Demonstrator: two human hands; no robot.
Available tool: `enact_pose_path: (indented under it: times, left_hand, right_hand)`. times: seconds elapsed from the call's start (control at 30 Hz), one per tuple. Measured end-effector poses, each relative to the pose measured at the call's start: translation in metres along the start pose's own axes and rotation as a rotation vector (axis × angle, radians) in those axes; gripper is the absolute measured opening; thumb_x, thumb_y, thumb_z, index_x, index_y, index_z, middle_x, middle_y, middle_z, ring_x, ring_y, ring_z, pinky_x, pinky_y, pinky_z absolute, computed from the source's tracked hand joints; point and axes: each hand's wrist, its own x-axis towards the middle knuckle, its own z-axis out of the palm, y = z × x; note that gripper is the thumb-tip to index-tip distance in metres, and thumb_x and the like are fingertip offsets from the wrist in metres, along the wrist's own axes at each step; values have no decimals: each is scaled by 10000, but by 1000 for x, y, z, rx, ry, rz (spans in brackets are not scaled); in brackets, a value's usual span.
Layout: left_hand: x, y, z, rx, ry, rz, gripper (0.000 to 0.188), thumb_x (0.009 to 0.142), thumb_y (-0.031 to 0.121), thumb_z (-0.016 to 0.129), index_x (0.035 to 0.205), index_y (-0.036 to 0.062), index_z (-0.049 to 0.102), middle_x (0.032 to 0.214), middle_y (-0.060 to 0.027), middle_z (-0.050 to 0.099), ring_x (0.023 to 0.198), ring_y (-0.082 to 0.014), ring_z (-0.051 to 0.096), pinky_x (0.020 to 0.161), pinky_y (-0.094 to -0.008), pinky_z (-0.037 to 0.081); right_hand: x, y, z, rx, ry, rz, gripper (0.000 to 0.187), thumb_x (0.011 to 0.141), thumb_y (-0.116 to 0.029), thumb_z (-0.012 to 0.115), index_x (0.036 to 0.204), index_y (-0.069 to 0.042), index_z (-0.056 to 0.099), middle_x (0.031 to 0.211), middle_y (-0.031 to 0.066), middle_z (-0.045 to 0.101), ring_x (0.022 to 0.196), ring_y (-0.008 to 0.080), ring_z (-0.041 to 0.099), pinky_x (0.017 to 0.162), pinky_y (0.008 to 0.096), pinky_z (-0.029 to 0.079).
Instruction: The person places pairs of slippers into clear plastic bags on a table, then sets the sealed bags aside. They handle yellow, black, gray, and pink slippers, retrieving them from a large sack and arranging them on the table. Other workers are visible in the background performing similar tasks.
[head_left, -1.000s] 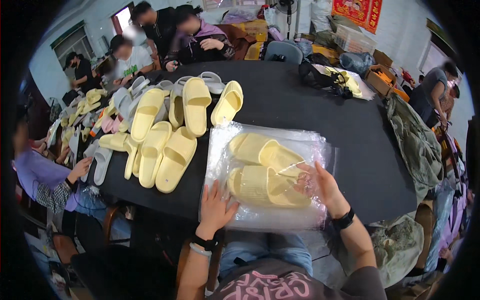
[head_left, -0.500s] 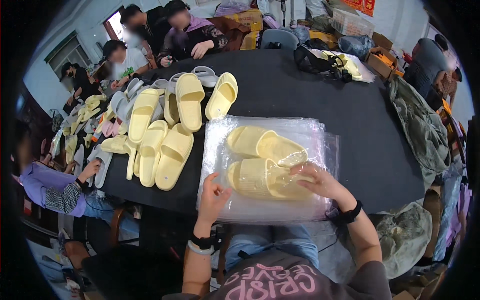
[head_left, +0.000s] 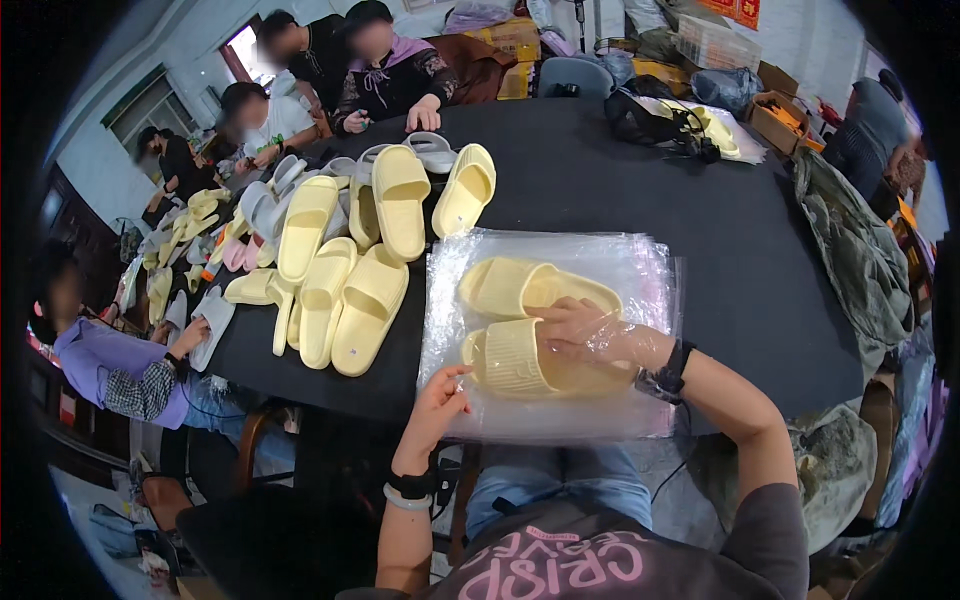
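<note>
Two yellow slippers (head_left: 510, 360) lie by the table's (head_left: 760, 320) near edge, long axes roughly along it. Our right hand (head_left: 585, 330) is over them, nearer; we cannot tell its grip. Our left hand (head_left: 437, 405), fingers parted, stays clear leftward.

Shirt (head_left: 680, 555): yours, dark grey, short-sleeved, pink lettering (head_left: 562, 570)
Jeans (head_left: 590, 480): yours, light blue
Left wristband (head_left: 410, 485): your black one, beside a pale bracelet (head_left: 407, 501)
Right wristband (head_left: 672, 376): black

Two slippers (head_left: 512, 362) on stacked bags (head_left: 545, 422), slipper heap (head_left: 370, 312) leftward, all on the table (head_left: 590, 180).
</note>
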Motion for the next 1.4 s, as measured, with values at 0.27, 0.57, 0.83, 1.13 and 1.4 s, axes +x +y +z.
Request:
enact_pose_path:
  times: [0.27, 0.57, 0.83, 1.13, 1.4]
  left_hand:
    - [-21, -9, -44, -143, 266, 133, 271, 882, -57, 535, 1146, -14, 573, 807, -12, 555, 708, -94, 542, 658, -229, 450]
    - [-48, -4, -35, 462, 186, 13, 212, 849, 5, 624, 1051, 53, 670, 830, -11, 537, 716, -88, 483, 679, -219, 417]
    - [-20, 21, -12, 959, 308, 436, 438, 866, 63, 613, 1293, 23, 526, 1163, -190, 554, 1114, -355, 517, 987, -421, 402]
    - [54, -34, 19, 884, 208, 398, 601, 989, 288, 459, 1406, -118, 309, 1417, -334, 379, 1335, -443, 360, 1126, -457, 283]
    - [58, -52, 7, 862, 219, 359, 653, 1005, 365, 400, 1463, -74, 244, 1484, -287, 319, 1402, -389, 289, 1169, -412, 209]
  right_hand:
    - [-8, 17, 0, 154, 57, 6, 254, 880, -168, 572, 1125, -130, 625, 1430, 89, 467, 1177, 340, 490, 948, 472, 409]
    - [-13, 16, -28, 226, -43, -176, 268, 872, -117, 555, 1120, -50, 631, 1401, 184, 482, 1208, 376, 489, 1012, 454, 374]
    - [-14, 16, -14, 252, -79, -105, 257, 833, -64, 599, 1085, -27, 632, 1358, 176, 514, 1214, 348, 489, 1005, 449, 381]
    - [-15, 34, 13, 0, 22, -195, 232, 859, -121, 598, 1078, -61, 648, 1355, 147, 508, 1231, 314, 480, 1054, 464, 353]
    - [-63, 5, -50, 174, -70, -82, 151, 880, -112, 569, 989, -18, 615, 1348, 170, 517, 1200, 363, 499, 1031, 453, 386]
